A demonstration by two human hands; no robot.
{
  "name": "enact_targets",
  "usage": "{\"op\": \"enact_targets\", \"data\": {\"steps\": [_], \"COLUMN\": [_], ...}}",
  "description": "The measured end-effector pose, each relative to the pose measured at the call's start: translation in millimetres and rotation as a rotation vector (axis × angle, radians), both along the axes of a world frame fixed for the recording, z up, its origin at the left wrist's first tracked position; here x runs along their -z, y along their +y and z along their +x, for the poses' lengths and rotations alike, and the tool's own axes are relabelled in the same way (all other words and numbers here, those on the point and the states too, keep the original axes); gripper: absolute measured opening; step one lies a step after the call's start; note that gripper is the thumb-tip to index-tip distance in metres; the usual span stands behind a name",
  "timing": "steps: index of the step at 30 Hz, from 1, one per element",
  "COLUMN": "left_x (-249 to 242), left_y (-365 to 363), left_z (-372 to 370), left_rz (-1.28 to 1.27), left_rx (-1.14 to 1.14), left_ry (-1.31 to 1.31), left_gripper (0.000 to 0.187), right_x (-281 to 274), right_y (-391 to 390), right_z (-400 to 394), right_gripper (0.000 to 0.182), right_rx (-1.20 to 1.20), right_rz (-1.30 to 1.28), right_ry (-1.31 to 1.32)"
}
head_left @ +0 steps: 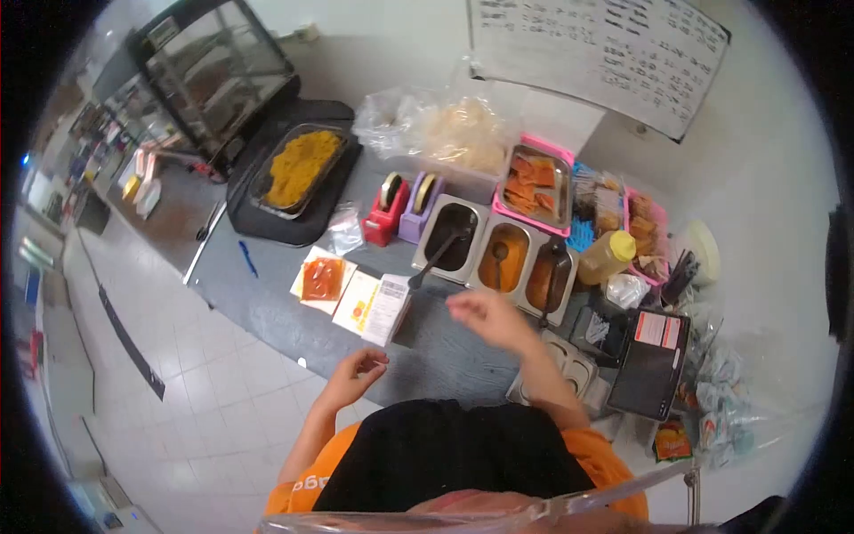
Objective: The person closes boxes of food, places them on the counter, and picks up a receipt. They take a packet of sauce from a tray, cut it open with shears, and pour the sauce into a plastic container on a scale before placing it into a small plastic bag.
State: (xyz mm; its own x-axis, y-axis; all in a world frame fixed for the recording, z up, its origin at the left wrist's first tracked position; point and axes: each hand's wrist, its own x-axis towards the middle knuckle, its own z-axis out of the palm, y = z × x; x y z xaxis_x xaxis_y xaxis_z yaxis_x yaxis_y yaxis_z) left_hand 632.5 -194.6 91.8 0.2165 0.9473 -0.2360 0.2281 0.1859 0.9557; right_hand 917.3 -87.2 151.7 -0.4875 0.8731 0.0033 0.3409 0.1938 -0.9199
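Note:
My left hand [358, 376] hovers at the counter's near edge, just below a white food box. Its fingers are loosely bent and apart, with nothing seen in them. My right hand [491, 319] reaches over the counter in front of the metal sauce pans, fingers stretched to the left, holding nothing that I can see. Between and beyond the hands stands the white box [356, 301], with a printed receipt [386, 307] on its right part. A clear packet of orange-red sauce [322, 279] lies on its left part. Neither hand touches the box.
Metal pans hold a dark sauce [451, 237], an orange sauce [503, 257] and a brown sauce [546, 276], with ladles. Red [385, 214] and purple [422, 209] tape dispensers stand behind the box. A tray of yellow food [302, 167], a squeeze bottle [607, 257] and a tablet [649, 365] surround the workspace.

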Motion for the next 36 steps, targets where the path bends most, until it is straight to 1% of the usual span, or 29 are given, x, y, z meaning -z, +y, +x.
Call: {"op": "enact_targets", "data": {"steps": [1,2,3,4,5,6,7,8,9,10,11,12,13,14,15,16,19,21,23,26,27,29,30,32,34,36], "left_x": [0,-1,-5,-6,-5,-2,13,38,55,61,105,133,155,176,223,220,231,222,211,211,211,213,213,214,218,225], "left_y": [-4,-10,-16,-25,-34,-44,-57,-72,-89,-105,-128,-151,-173,-201,-239,-244,-252,-263,-289,-314,-317,-321,-323,-322,-316,-303], "left_z": [-4,-10,-15,-22,-29,-36,-47,-60,-72,-80,-99,-113,-125,-134,-158,-180,-231,-270,-315,-375,-390,-428,-447,-488,-524,-555], "left_rz": [-0.012,-0.019,-0.048,-0.03,-0.055,-0.083,-0.064,-0.132,-0.205,-0.271,-0.337,-0.428,-0.533,-0.728,-0.718,-0.707,-0.633,-0.6,-0.592,-0.575,-0.57,-0.561,-0.56,-0.555,-0.554,-0.554], "left_rx": [-0.016,-0.04,-0.048,-0.103,-0.086,-0.075,-0.146,-0.162,-0.172,-0.149,-0.178,-0.167,-0.104,-0.156,0.006,-0.021,-0.158,-0.244,-0.322,-0.42,-0.446,-0.501,-0.526,-0.574,-0.611,-0.644], "left_ry": [-0.002,-0.006,0.065,0.059,0.138,0.214,0.203,0.225,0.247,0.417,0.378,0.319,0.394,0.303,0.01,0.01,0.026,0.036,0.054,0.073,0.073,0.086,0.096,0.121,0.139,0.15], "left_gripper": [0.021,0.022,0.024,0.024,0.026,0.029,0.029,0.034,0.039,0.036,0.048,0.049,0.049,0.048,0.047,0.047,0.047,0.047,0.047,0.046,0.046,0.046,0.046,0.046,0.046,0.045], "right_x": [15,23,28,27,27,41,55,58,60,61,59,55,52,52,51,50,47,50,65,82,76,58,51,41,47,54], "right_y": [-18,-31,-40,-48,-55,-59,-62,-65,-69,-70,-72,-75,-78,-81,-85,-88,-94,-97,-94,-87,-87,-85,-84,-78,-67,-51], "right_z": [-10,-17,-24,-34,-44,-52,-62,-73,-87,-102,-118,-135,-154,-173,-193,-212,-272,-318,-367,-447,-470,-523,-545,-587,-624,-658], "right_gripper": [0.024,0.024,0.025,0.025,0.025,0.025,0.025,0.025,0.026,0.026,0.026,0.027,0.028,0.028,0.028,0.029,0.03,0.03,0.031,0.03,0.03,0.031,0.031,0.032,0.031,0.031], "right_rx": [-0.048,-0.104,-0.168,-0.184,-0.204,-0.268,-0.334,-0.4,-0.456,-0.507,-0.558,-0.631,-0.696,-0.731,-0.79,-0.844,-0.935,-0.987,-1.036,-1.011,-1.016,-1.02,-1.023,-0.995,-0.979,-0.96], "right_rz": [-0.073,-0.145,-0.212,-0.284,-0.351,-0.322,-0.297,-0.278,-0.316,-0.353,-0.336,-0.333,-0.328,-0.312,-0.317,-0.32,-0.33,-0.341,-0.238,-0.19,-0.195,-0.085,-0.091,-0.008,-0.035,-0.042], "right_ry": [0.116,0.097,0.072,0.067,0.055,0.079,0.104,0.086,0.064,0.045,0.043,-0.006,-0.053,-0.048,-0.044,-0.044,-0.096,-0.121,-0.096,-0.127,-0.133,-0.179,-0.175,-0.19,-0.159,-0.194]}}
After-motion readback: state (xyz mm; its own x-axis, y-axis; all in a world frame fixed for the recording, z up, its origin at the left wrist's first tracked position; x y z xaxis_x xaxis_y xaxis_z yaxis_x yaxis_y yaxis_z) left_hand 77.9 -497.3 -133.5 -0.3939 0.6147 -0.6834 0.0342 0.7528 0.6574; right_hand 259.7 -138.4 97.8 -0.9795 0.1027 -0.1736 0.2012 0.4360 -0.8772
